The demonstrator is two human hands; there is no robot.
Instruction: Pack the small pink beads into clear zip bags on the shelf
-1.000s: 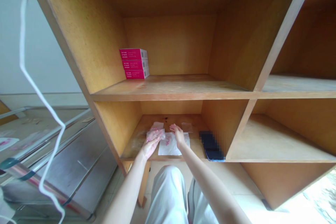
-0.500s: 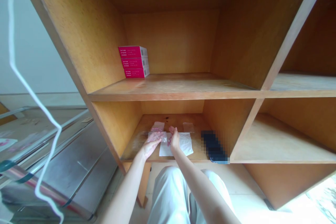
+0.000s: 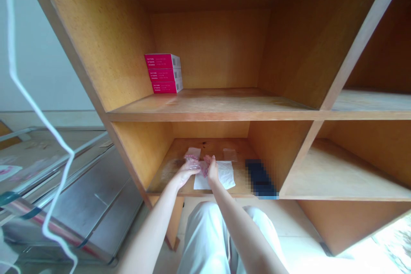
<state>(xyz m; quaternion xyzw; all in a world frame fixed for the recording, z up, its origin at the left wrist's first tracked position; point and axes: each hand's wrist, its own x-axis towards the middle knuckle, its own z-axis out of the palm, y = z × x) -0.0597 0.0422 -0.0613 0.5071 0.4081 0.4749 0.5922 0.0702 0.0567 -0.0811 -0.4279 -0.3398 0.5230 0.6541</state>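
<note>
My left hand is closed on a clear plastic bag, over the left edge of a white sheet, cloth or paper, on the lower shelf. Small pink bead-like pieces lie on the sheet between my hands. My right hand stands on edge beside them, fingers extended and slightly cupped, touching or nearly touching the pieces. Behind my left hand lies a small white packet. Whether pieces are inside the bag is hard to make out.
A flat clear bag lies behind the sheet. A blurred dark object is at the shelf's right. Three stacked pink boxes stand on the upper shelf. A white cord hangs left, before a metal-framed rack.
My left hand has drawn the plastic bag closer to the pink pieces and tilted its mouth toward them. My right hand has shifted slightly left against the pieces.
</note>
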